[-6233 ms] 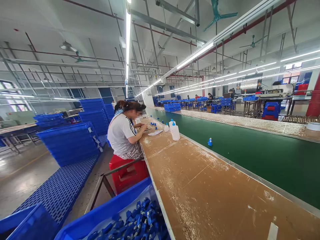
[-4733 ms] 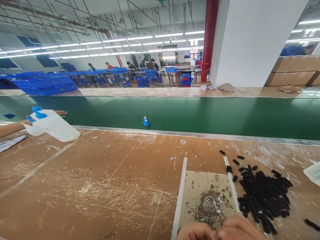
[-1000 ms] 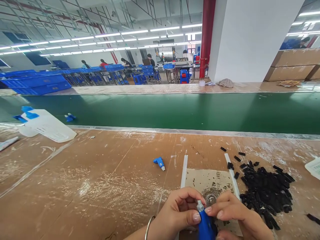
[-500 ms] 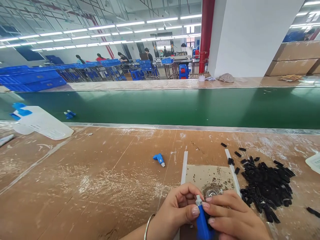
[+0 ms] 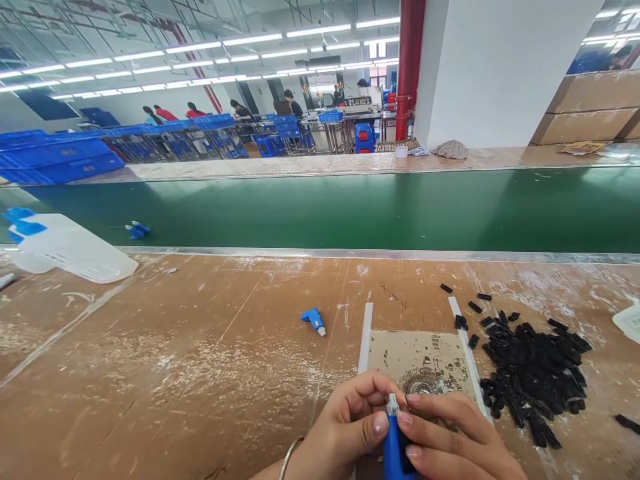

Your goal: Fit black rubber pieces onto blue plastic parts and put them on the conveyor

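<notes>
Blue, grey-tipped plastic piece (image 5: 392,453), now slightly straighter, stays pinched between left hand (image 5: 347,427) and right hand (image 5: 455,437), seemingly unfinished.

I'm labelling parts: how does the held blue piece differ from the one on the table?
The held piece points its tip up; the loose piece, down and right. Left hand and right hand hold the held piece; the loose piece lies untouched. Both are blue with pale tips.

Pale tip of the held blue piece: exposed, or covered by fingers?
Exposed: the pale tip sticks out of the blue piece, visible between the left hand and right hand.
</notes>
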The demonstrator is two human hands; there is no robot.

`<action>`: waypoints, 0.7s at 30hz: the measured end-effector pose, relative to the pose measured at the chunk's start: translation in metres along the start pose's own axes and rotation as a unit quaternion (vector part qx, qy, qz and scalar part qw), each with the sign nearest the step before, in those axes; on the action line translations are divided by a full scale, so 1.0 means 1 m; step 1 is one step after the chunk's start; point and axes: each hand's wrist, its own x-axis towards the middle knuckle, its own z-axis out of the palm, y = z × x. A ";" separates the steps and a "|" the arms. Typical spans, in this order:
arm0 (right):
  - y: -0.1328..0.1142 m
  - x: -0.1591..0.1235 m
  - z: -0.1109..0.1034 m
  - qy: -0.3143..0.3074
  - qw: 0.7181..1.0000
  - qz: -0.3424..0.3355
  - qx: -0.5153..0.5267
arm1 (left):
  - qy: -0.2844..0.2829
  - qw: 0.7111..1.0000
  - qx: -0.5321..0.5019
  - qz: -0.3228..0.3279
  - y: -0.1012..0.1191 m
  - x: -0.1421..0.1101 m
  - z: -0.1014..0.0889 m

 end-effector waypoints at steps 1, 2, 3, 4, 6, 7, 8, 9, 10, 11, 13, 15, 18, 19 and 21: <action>0.000 0.002 -0.003 0.004 1.000 0.002 0.000 | 0.015 1.000 0.001 -0.011 0.005 -0.001 0.004; 0.000 0.003 -0.007 0.004 1.000 0.001 0.002 | 0.030 0.999 0.001 -0.017 0.009 -0.001 0.008; -0.001 0.005 -0.011 0.003 1.000 0.001 0.002 | 0.045 0.999 -0.001 -0.017 0.014 -0.002 0.011; -0.002 0.007 -0.015 0.006 1.000 0.009 -0.002 | 0.060 0.998 -0.003 -0.011 0.018 -0.001 0.012; -0.001 0.011 -0.028 0.034 0.997 0.067 -0.033 | 0.100 0.995 0.001 0.004 0.028 0.000 0.011; 0.001 0.013 -0.036 0.064 0.989 0.123 -0.061 | 0.130 0.991 0.010 0.014 0.033 0.001 0.008; 0.005 0.016 -0.044 0.103 0.973 0.187 -0.092 | 0.166 0.985 0.027 0.027 0.040 0.003 0.004; 0.011 0.018 -0.053 0.143 0.950 0.252 -0.121 | 0.204 0.977 0.049 0.044 0.048 0.005 -0.001; 0.017 0.019 -0.062 0.167 0.925 0.309 -0.146 | 0.241 0.965 0.077 0.065 0.056 0.007 -0.007; 0.024 0.021 -0.070 0.174 0.905 0.353 -0.165 | 0.275 0.951 0.111 0.090 0.065 0.010 -0.013; 0.038 0.022 -0.081 0.126 0.893 0.387 -0.194 | 0.333 0.911 0.197 0.143 0.081 0.015 -0.029; 0.049 0.020 -0.083 0.036 0.903 0.367 -0.222 | 0.386 0.853 0.295 0.192 0.094 0.020 -0.047; 0.060 0.010 -0.074 -0.047 0.907 0.319 -0.272 | 0.451 0.735 0.452 0.228 0.102 0.022 -0.077; 0.062 0.006 -0.070 -0.056 0.906 0.304 -0.290 | 0.457 0.694 0.509 0.224 0.104 0.022 -0.087; 0.067 -0.001 -0.063 -0.060 0.904 0.279 -0.318 | 0.438 0.606 0.631 0.208 0.106 0.020 -0.104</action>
